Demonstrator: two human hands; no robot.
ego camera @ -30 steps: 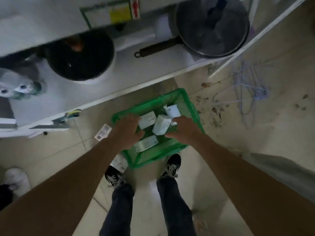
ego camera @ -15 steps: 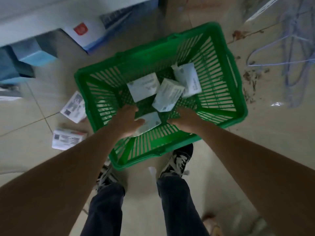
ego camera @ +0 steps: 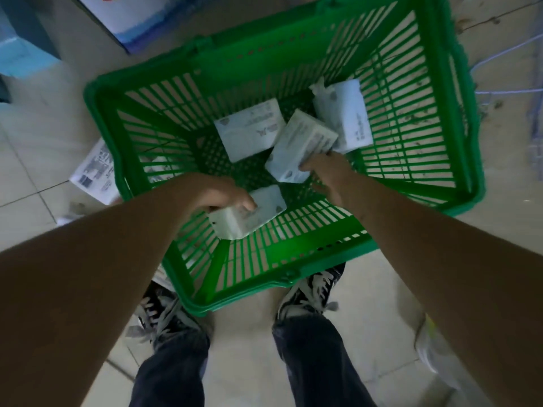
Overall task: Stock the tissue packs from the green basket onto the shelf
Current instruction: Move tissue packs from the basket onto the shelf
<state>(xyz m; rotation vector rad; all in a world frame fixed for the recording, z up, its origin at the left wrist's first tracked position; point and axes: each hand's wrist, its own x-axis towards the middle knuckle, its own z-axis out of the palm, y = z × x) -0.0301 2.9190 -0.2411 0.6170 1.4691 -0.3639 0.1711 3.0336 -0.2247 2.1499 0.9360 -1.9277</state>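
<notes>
Both my hands are down inside the green basket [ego camera: 293, 51], which sits on the tiled floor [ego camera: 32, 183] just in front of my shoes [ego camera: 308, 292].

My left hand [ego camera: 217, 195] is curled closed over the near pack [ego camera: 249, 212], fingers across its top and its lower corner hanging free by the basket's near wall. This pack is tilted.

My right hand [ego camera: 329, 174] is at the middle pack [ego camera: 302, 148], with fingertips [ego camera: 305, 165] touching its near edge. The hand is partly open; whether it has a real hold yet, I cannot tell. That pack lies at a slant on the basket's bottom.

Two more packs rest in the basket. The flat pack [ego camera: 249, 130] lies on the bottom, beside the middle pack and toward the basket's left wall. The far pack [ego camera: 346, 116] leans up against the basket's right wall, touching the middle pack's far corner.

Outside the basket's left wall, a white packet [ego camera: 94, 174] with printed text and a barcode lies on the floor, partly hidden by the basket's rim. Beyond the basket's far left corner stand a white box [ego camera: 138, 22] and a blue box [ego camera: 20, 54]. Past the basket's right wall, thin blue wire hangers [ego camera: 505, 54] lie on the floor.
</notes>
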